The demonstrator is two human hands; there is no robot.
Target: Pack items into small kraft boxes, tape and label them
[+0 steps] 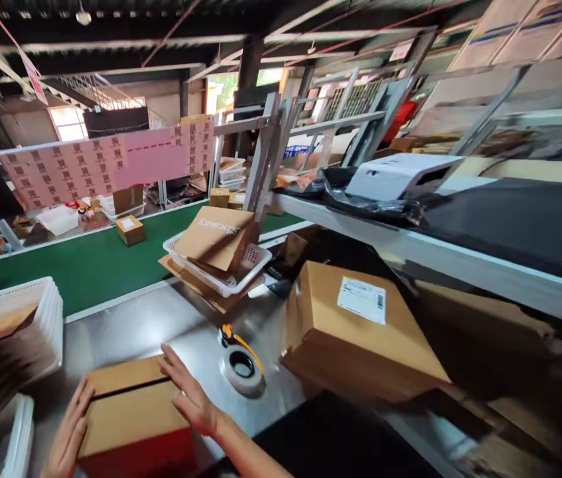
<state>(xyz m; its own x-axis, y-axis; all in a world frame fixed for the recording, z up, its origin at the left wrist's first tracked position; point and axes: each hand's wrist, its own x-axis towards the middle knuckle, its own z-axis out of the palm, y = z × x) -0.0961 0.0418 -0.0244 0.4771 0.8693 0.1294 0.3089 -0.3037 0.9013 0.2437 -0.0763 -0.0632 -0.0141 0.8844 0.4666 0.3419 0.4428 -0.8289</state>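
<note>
A small cardboard box point(129, 415) with closed top flaps and a red lower side rests on the steel table at the bottom left. My left hand point(68, 435) lies flat against its left side. My right hand point(188, 392) presses flat on its right top edge, fingers spread. A tape dispenser point(242, 365) with an orange handle and a white roll lies just right of my right hand. A larger cardboard box point(360, 328) with a white shipping label sits further right.
A green conveyor belt point(86, 262) runs behind the table with a small box point(130, 230) on it. White baskets point(36, 299) stack at left. Another white basket point(221, 282) holds a flat carton. A metal shelf point(410, 245) at right carries a white printer point(400, 174).
</note>
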